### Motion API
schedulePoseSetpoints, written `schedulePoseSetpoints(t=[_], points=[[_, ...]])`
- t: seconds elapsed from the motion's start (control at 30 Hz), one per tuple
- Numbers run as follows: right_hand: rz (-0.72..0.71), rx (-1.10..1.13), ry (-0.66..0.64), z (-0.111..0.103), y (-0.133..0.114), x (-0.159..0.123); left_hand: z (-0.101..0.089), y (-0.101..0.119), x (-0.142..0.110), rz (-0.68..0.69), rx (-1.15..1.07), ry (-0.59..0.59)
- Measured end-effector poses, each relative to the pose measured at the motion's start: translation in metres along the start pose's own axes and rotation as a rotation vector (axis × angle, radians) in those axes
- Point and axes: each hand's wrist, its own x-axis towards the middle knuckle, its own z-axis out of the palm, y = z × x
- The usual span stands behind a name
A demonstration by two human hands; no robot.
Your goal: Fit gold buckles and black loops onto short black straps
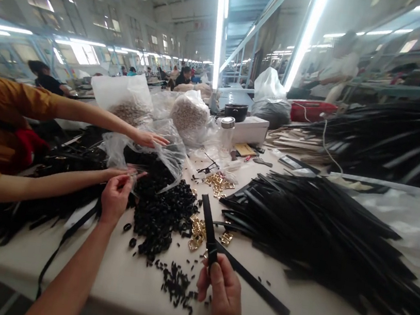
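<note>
My right hand grips a black belt near its buckle end, and one part of the strap points up and away from me. Another length of black strap runs out to the right below it. My left hand is closed in a pinch on the edge of a clear plastic bag, right beside a co-worker's hand. The co-worker's other hand lies stretched over the bag. Under the bag spreads a heap of small black loops. Gold buckles lie between the loops and my right hand.
Black straps are piled on the right of the table, with more black belts at left. Tiny black pieces lie near the front edge. Further back are more gold parts, a glass jar, a white box and filled bags.
</note>
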Motion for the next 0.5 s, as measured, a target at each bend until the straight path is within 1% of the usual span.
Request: schedulePoseSetpoints(t=[0.1,0.17,0.23,0.37,0.5], points=[[0.003,-0.001,-0.028,0.001,-0.001,0.0,-0.014,-0.006,-0.006,-0.008,0.111,0.015],[0.007,0.001,-0.028,0.001,-0.004,0.0,-0.015,-0.008,-0.014,-0.011,0.172,-0.012],[0.011,0.004,-0.032,0.002,-0.008,0.0,-0.009,-0.007,-0.023,-0.002,0.217,-0.088],[0.023,0.011,-0.042,0.003,-0.015,0.001,0.012,-0.002,-0.036,0.027,0.286,-0.249],[0.025,0.048,-0.008,0.005,-0.017,-0.001,0.027,0.005,-0.033,0.045,0.388,-0.349]])
